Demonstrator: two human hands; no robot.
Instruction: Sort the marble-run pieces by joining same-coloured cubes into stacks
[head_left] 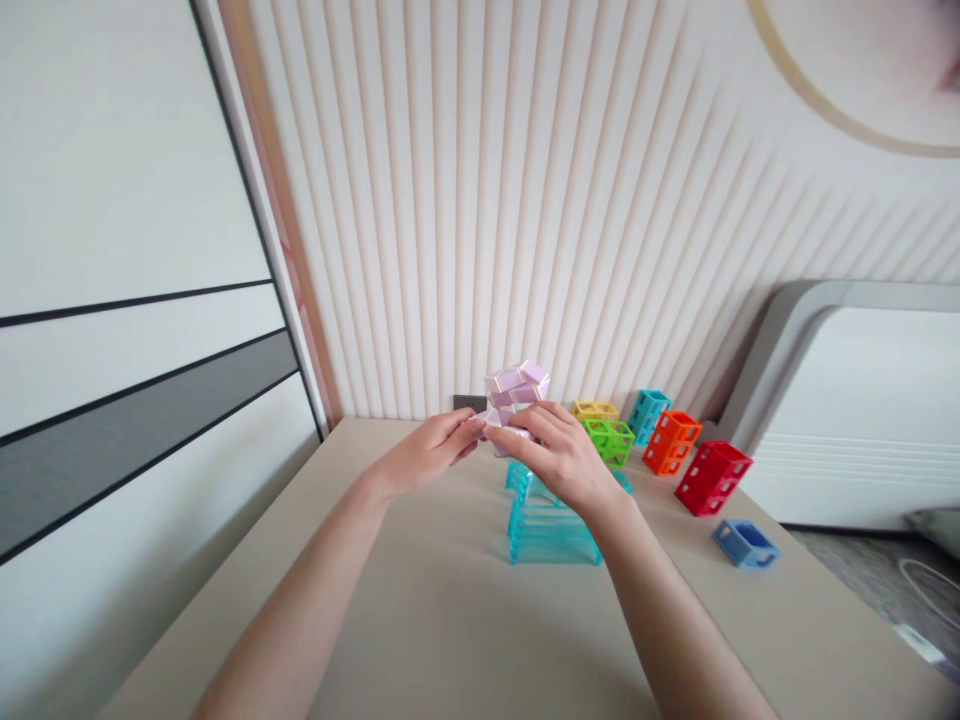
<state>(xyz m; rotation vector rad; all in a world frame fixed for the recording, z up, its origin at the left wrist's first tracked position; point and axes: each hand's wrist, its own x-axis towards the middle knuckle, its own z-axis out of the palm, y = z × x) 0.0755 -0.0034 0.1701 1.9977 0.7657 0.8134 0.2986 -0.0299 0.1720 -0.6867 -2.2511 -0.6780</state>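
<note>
Head view: our left hand (426, 452) pinches with its fingertips, and our right hand (566, 455) has its fingers partly bent; together we hold the lilac piece (517, 382) above the bench (420, 620), before its far edge. The red frame (712, 478) stands near the right edge.

My left forearm (319, 590), lower left, my right forearm (664, 600), lower right, my left hand (422, 450), centre, pinching, my right hand (564, 458), centre, palm down, curled.
</note>
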